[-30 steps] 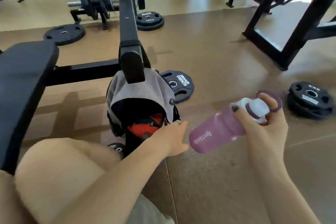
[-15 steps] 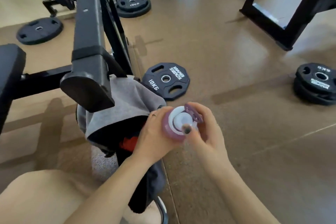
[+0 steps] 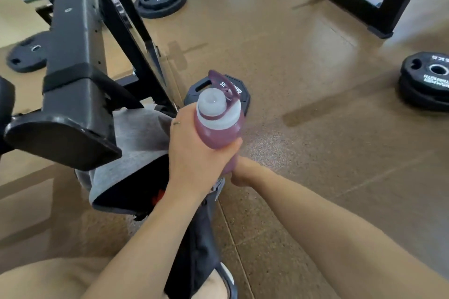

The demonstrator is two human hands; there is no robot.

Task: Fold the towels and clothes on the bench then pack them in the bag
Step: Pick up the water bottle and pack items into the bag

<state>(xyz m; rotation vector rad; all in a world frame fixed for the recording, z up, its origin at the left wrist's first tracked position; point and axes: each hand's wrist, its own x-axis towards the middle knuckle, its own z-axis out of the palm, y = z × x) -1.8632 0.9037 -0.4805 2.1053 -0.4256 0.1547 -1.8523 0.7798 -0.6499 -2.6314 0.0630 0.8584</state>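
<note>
Bright daylight washes in from the far side, laying a pale sheen on the brown floor (image 3: 315, 39) and soft shadows under the rack (image 3: 73, 60), while the wide lens bends the edges and the bottle (image 3: 216, 126) looks slightly smeared.

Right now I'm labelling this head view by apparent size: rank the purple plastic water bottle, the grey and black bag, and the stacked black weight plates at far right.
1. Grey and black bag
2. Purple plastic water bottle and stacked black weight plates look alike; the bottle is nearer, so no ranking.
</note>
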